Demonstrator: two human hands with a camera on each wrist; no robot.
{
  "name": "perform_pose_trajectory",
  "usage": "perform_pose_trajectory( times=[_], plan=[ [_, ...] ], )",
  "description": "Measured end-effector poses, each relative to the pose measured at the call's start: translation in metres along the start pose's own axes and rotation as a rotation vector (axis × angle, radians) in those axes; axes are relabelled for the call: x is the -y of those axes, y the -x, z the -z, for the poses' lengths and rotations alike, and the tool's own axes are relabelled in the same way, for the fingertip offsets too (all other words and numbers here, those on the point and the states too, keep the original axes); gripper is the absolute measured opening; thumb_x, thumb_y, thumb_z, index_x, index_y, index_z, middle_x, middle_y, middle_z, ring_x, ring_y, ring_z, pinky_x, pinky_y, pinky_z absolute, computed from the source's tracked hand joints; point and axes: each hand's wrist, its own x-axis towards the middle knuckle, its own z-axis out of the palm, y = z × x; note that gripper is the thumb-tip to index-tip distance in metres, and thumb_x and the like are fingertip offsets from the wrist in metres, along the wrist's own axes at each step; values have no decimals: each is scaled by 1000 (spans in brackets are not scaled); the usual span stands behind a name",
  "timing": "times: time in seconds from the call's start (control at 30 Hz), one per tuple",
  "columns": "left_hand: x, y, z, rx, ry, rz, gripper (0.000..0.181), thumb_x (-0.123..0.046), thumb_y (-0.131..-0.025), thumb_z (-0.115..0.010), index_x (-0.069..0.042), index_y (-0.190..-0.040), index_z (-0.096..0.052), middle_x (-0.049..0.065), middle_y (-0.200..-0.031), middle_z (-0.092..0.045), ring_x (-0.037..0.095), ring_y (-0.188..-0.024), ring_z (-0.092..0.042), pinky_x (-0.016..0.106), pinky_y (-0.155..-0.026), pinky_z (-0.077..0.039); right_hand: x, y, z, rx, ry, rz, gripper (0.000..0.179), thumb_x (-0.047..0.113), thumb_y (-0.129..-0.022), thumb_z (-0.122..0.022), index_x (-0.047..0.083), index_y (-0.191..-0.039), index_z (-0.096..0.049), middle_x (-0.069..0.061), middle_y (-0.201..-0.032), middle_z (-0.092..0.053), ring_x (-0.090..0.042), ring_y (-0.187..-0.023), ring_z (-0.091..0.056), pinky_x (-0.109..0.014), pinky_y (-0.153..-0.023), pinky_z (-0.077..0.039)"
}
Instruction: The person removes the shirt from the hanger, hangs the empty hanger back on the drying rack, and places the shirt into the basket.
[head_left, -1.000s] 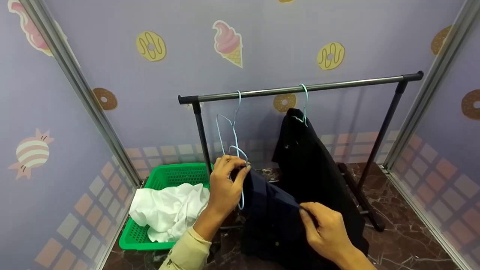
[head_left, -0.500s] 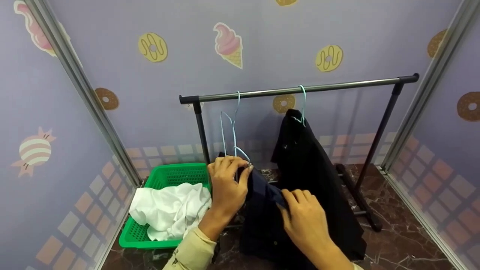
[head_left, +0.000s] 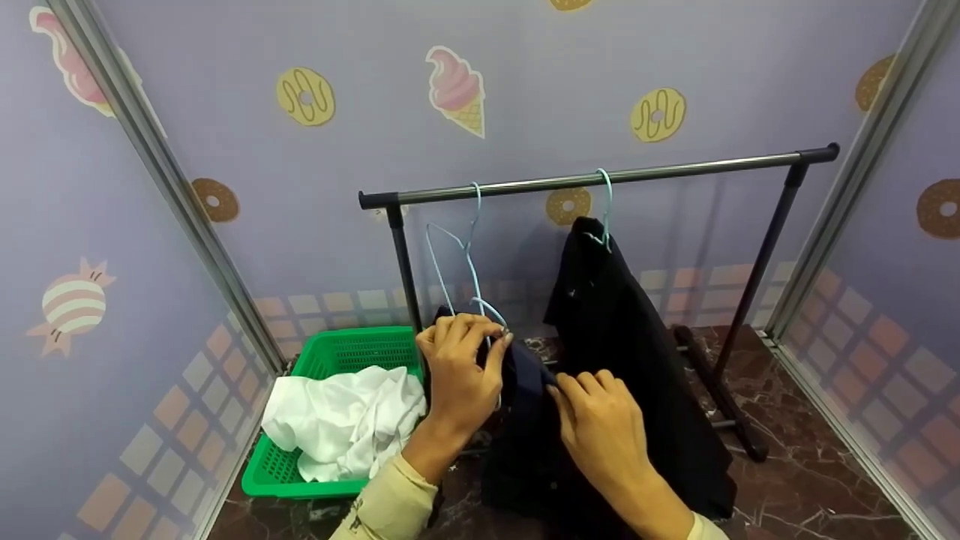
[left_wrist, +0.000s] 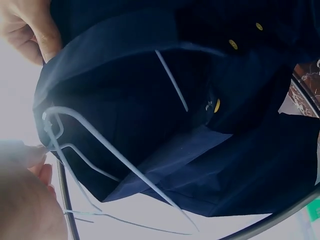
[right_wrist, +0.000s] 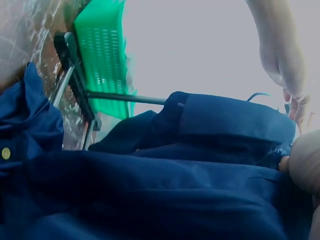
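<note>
Left hand pinches the top edge of a navy buttoned garment, thumb against fingers, below the left half of the garment rack. Right hand pinches the same edge, nearer the viewer and farther along the rack to the right; its grip is narrow too, fingers bent over the cloth. Navy garment hangs down between and under both hands, in front of the rack, below its bar. Yellow buttons run along it in the left wrist view.

Light-blue hanger hooks over the rack bar near the left end and tilts down to the left hand; its curved end sits at the garment edge beside the fingers, with part of the wire inside the garment. Whether the left fingers also hold the wire: can't tell.

Mint-green hanger hooks on the rack bar right of middle, carrying a black garment. Green basket sits at the rack's left post, white cloth heaped inside and over its left rim. Brown marbled floor under the rack; lilac wall with dessert prints behind it.
</note>
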Motion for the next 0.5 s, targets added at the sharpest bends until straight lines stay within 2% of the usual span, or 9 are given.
perform_pose_trajectory(
  times=[0.23,0.5],
  plan=[
    [3,2,-3,6,-6,-11,10,-12,-91,-82,-15,-88,-73,1,-99,-72,23,-99,-60,49,-97,-29,-14,6,5,-21,-4,74,14,20,-98,-76,7,-101,-81,-3,-80,-73,-22,-69,-58,-35,-64,-49],
    [7,0,1,5,29,21,8,-13,-93,-80,-16,-89,-74,1,-99,-73,23,-99,-59,48,-100,-29,-27,14,18,-13,-21,104,17,24,-102,-70,12,-102,-80,1,-78,-70,-20,-69,-56,-36,-64,-49]
  ],
)
